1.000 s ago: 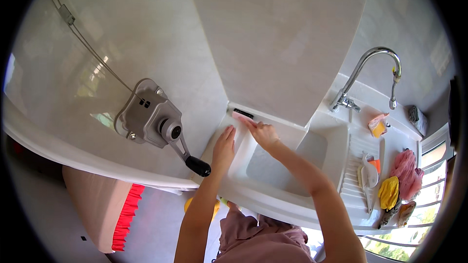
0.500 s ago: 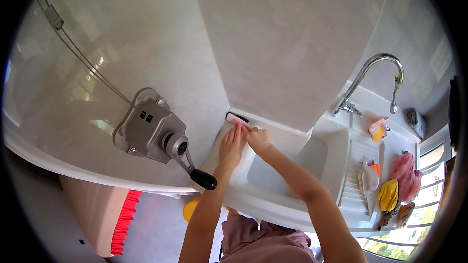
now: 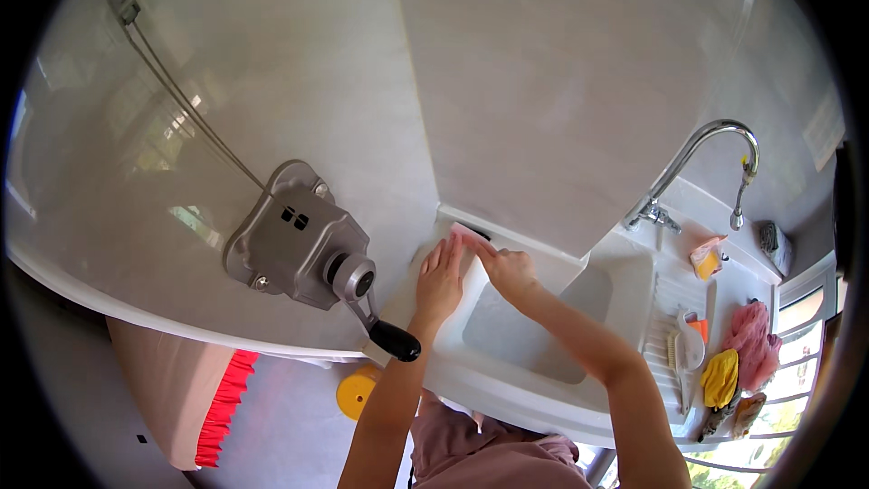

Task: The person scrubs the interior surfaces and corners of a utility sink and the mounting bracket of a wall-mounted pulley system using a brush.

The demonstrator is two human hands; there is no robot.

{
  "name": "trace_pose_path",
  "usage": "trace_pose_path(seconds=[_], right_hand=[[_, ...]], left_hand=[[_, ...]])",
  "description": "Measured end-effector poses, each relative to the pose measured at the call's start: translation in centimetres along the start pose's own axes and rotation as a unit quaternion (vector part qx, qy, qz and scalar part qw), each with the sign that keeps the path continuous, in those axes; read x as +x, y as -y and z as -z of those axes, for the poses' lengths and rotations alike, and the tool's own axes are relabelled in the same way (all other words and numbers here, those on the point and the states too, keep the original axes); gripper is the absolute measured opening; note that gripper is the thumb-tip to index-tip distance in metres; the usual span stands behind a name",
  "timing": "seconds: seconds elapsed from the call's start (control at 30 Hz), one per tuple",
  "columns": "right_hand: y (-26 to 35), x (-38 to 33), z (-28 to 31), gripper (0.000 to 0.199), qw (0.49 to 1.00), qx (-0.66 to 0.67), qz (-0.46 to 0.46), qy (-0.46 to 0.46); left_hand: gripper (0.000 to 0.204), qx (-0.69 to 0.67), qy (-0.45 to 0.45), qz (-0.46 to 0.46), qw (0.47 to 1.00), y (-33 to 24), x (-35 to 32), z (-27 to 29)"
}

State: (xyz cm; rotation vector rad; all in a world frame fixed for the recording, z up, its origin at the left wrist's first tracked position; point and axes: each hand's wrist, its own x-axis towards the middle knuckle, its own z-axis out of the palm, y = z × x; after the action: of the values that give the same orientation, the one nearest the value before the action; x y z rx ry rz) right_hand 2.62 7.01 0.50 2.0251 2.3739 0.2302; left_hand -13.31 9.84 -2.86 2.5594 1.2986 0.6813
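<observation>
A flat, narrow pink piece (image 3: 470, 235) is at the far left corner of the white sink (image 3: 471, 376). Behind it shows a small black piece (image 3: 478, 230), and whether the two are joined I cannot tell. My right hand (image 3: 512, 273) has its fingers closed on the near end of the pink piece. Beside it, my left hand (image 3: 440, 286) lies with fingers stretched out, the tips close to or touching the pink piece. Both forearms reach over the sink's left part.
Left of my arms, a grey crank box (image 3: 303, 226) with a black handle (image 3: 396, 341) juts from the wall. A chrome faucet (image 3: 674, 167) arches at the right. A white brush (image 3: 692, 344), a yellow cloth (image 3: 720, 378) and a pink cloth (image 3: 748, 344) lie on the right side.
The whole scene has shifted slightly right in view. The pink piece now slants toward my right hand and more of it stands apart from the black piece. My left fingers are more spread.
</observation>
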Motion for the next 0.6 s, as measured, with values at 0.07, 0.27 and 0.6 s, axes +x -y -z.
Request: trace_pose_path(seconds=[0.07,0.27,0.6], right_hand=[[-0.2,-0.2,0.4,0.059,0.999,-0.018,0.027,-0.009],[0.9,1.4,-3.5,0.066,0.995,-0.028,0.004,-0.098],[0.2,1.8,-2.9,0.068,0.995,-0.057,0.002,-0.083]], left_hand=[[0.082,0.028,0.002,-0.019,0.999,0.2,0.2,0.0],[0.074,-0.059,-0.063,0.044,0.995,-0.7,0.2,-0.1],[0.074,-0.021,-0.016,0.006,1.000,-1.1,1.2,0.3]])
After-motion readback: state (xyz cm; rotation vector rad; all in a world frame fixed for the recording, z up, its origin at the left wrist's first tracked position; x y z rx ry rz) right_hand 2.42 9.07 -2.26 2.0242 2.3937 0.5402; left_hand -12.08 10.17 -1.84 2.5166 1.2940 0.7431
